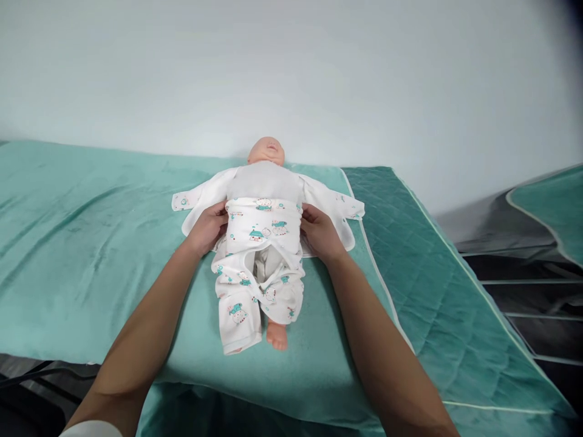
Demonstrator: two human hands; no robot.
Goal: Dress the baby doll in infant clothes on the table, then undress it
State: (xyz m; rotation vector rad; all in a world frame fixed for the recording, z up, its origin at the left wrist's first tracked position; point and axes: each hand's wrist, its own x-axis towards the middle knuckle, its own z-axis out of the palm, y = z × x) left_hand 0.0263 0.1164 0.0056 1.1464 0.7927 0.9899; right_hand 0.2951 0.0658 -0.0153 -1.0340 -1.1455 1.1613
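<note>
And here lies the doll (pixel 266 150) face-up on the green cover (pixel 113 243), long axis twelve to six, left hand (pixel 209 226) at nine and right hand (pixel 322 232) at three, equally near, each pinching the patterned trousers (pixel 246 227) at the waist.

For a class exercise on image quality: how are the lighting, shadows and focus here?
Head view: diffuse light on the pale wall; head view: soft shadow beside the teal cloth at far right; head view: top right corner darkened; head view: trousers with fairly clear prints, doll's head lacking fine detail.
</note>
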